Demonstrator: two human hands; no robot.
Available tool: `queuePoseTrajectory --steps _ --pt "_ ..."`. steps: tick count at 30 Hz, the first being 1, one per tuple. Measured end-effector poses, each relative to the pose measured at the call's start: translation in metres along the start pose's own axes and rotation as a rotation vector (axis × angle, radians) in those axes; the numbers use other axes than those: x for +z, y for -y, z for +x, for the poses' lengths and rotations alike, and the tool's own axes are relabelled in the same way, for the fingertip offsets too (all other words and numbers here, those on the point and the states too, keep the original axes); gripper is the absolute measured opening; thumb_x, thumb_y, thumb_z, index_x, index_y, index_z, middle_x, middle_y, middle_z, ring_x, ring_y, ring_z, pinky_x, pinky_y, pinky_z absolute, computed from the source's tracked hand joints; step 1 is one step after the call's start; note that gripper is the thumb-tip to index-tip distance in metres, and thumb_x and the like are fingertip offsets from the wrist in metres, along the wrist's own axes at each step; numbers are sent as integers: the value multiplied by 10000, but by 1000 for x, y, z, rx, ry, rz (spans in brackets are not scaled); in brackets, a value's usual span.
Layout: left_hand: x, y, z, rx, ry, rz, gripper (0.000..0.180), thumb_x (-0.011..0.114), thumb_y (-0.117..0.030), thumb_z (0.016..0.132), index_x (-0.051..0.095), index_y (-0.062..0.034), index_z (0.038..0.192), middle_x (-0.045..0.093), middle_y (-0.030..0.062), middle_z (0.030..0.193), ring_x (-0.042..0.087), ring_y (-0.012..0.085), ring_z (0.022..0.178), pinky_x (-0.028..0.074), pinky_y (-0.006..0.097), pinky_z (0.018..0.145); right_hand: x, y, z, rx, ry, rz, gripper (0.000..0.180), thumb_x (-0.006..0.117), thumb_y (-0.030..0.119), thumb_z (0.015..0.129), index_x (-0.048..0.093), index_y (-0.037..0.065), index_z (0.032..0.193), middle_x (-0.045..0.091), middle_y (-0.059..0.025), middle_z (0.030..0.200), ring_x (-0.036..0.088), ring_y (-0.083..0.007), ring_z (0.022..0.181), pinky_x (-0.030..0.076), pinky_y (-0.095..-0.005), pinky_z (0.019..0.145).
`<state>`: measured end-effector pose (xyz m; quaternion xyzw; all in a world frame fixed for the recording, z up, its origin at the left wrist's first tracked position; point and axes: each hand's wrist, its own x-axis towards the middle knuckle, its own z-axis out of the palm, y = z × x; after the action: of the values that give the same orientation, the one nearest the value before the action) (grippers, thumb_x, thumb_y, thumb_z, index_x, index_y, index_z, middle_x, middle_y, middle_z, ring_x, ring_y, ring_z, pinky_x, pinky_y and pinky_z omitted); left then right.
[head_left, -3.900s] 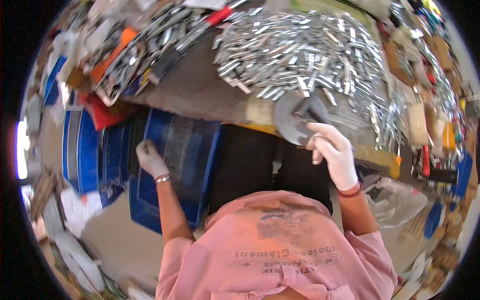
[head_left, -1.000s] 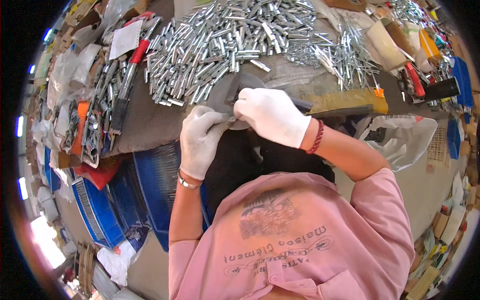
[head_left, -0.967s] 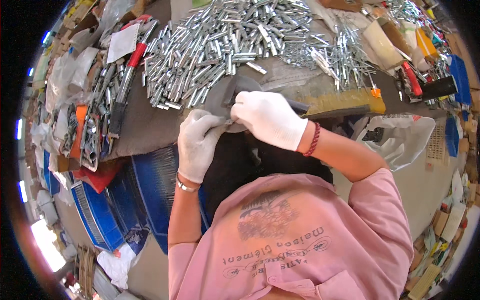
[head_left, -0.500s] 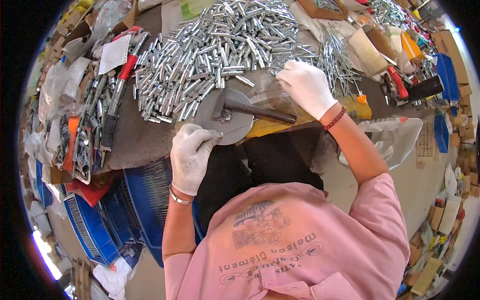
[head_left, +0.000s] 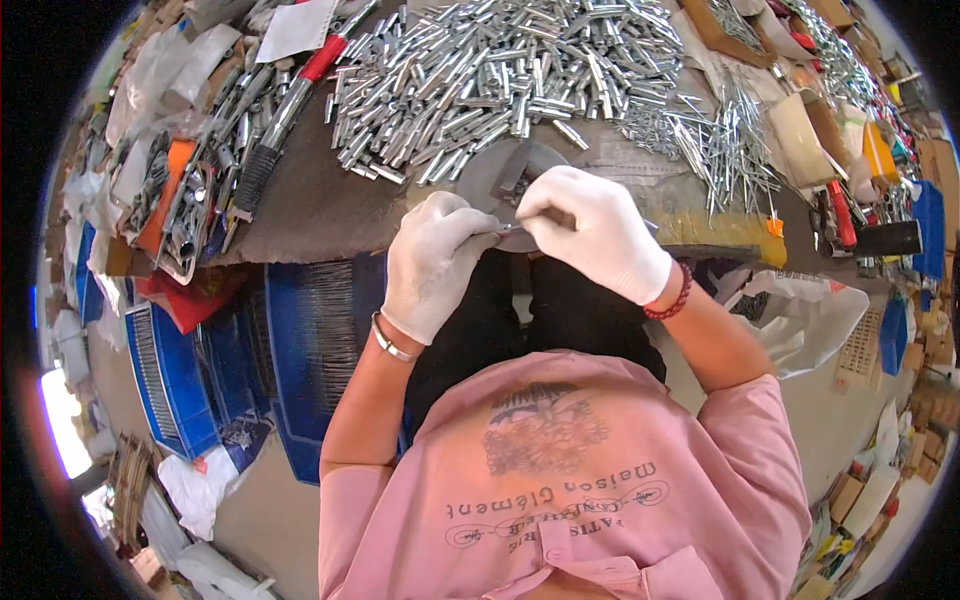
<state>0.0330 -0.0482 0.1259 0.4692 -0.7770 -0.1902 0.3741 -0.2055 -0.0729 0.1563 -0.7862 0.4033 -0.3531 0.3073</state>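
Observation:
My left hand (head_left: 437,262), in a white glove, is closed with thumb and forefinger pinched on a thin metal rod (head_left: 505,229), of which only a short bit shows. My gloved right hand (head_left: 595,230) is beside it, its fingertips pinched close to the rod; whatever they hold is too small to make out. Both hands are at the near edge of the bench, over a round grey metal disc (head_left: 478,178). A hammer (head_left: 516,168) lies on that disc, its handle mostly hidden behind my right hand.
A big heap of shiny metal sleeves (head_left: 500,80) covers the bench beyond. Thin metal pins (head_left: 735,150) lie to its right. On the left are a long red-and-black handled tool (head_left: 290,105) and an orange-handled tool (head_left: 168,195). Blue bins (head_left: 305,350) stand below the bench.
My right hand has come from the small pins toward my left hand, and their fingertips are now close together. The rod is now mostly hidden. The whole view has shifted.

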Motion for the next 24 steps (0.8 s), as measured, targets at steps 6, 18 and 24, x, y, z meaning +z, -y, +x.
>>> queuePoseTrajectory --steps 6,18,24 --pt "2 1 -3 -80 12 -24 146 871 -47 814 796 -92 931 695 106 923 700 365 896 560 455 797 17 -2 3 -86 19 -171 122 788 18 858 777 95 952 733 -77 1049 739 -311 981 607 -405 859" --pt "4 10 -3 -16 4 -46 126 869 -48 839 809 -97 938 704 108 937 709 364 914 566 459 809 -6 6 -5 -191 68 -556 263 809 121 881 785 129 1143 698 -76 1034 708 -314 980 585 -443 870" --pt "4 6 -2 -75 23 -46 121 878 -50 840 812 -81 937 708 110 938 713 357 908 569 458 813 -31 -9 -12 122 40 -562 363 777 91 911 761 95 1274 706 -140 1093 697 -371 1026 566 -478 931"
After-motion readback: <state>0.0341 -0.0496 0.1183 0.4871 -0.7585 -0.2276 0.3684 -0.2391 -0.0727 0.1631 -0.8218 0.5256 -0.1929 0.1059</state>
